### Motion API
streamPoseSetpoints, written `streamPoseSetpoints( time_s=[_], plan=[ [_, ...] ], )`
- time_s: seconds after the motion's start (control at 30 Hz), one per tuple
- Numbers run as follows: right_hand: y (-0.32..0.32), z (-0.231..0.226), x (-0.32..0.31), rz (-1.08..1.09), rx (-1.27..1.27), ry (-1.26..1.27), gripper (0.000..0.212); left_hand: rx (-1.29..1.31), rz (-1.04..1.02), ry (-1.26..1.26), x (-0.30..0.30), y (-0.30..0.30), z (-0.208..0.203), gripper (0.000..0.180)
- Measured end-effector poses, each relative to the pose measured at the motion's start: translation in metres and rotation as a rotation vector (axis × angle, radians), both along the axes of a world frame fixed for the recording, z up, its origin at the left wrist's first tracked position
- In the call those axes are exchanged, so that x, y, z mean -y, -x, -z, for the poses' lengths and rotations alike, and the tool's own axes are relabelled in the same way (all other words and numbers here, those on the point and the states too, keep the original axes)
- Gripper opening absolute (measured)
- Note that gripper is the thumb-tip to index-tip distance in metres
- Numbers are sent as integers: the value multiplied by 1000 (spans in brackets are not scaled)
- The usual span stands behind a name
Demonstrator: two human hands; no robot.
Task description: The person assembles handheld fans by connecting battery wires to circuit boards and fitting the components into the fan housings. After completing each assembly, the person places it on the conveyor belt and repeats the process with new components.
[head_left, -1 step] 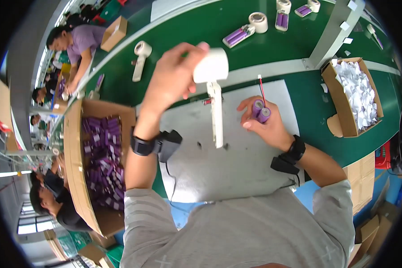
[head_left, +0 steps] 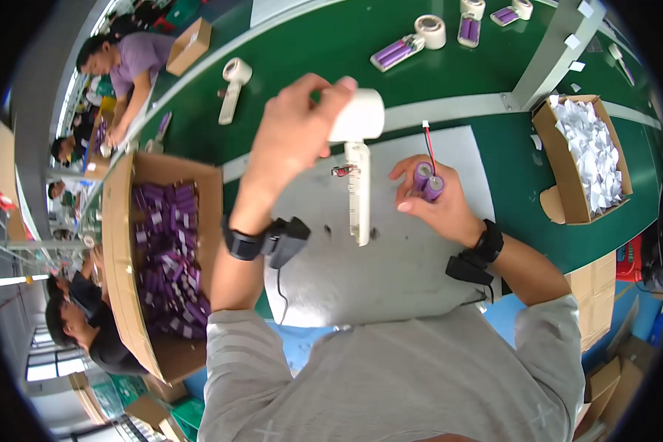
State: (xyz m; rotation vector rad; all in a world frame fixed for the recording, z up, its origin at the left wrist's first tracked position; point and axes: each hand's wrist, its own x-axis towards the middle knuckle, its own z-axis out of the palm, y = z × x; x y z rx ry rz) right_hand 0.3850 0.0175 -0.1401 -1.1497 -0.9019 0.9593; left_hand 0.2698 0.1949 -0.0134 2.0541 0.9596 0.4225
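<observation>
Nothing is visibly shifting between the earlier frame and this one: both hands are staying where they were. The left hand (head_left: 295, 129) is gripping the round head of a white handheld fan body (head_left: 359, 177), closed around it and holding it upright over the grey mat (head_left: 390, 280), its long handle hanging down. The right hand (head_left: 438, 210) is pinching a purple two-cell battery pack (head_left: 426, 180) just beside that handle, not touching it, with a thin red wire (head_left: 429, 144) standing up from the pack. Judging from this, the pack and the handle are being brought together, and doing it well is likely calling for a steady handle, cells lined up along its length, and the wire kept from being pinched or bent. Packages are sitting on both sides: a big plain brown carton (head_left: 118, 250) at the person's left is brimming with loose purple cells, and a smaller brown carton (head_left: 549, 162) at the right is holding white folded pieces. Another small brown box (head_left: 191, 44) is lying far up the green belt (head_left: 331, 44), near a co-worker. Small white tabs (head_left: 574, 40) are sticking to a grey post; any marking on them is too small to tell.
</observation>
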Motion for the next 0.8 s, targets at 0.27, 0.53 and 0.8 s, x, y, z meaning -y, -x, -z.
streamPoseSetpoints(
  time_s=[0.27, 0.53, 0.8],
  plan=[
    [4, -8, -5, -21, 522, 266, 27, -30, 84, -105, 43, 13, 83, 51],
    [-14, -9, 2, 44, 672, 172, 26, 351, 289, 146, 64, 47, 125, 61],
    [-12, -10, 6, -36, 935, -52, 27, 238, 390, 211, 61, 55, 129, 29]
  ],
)
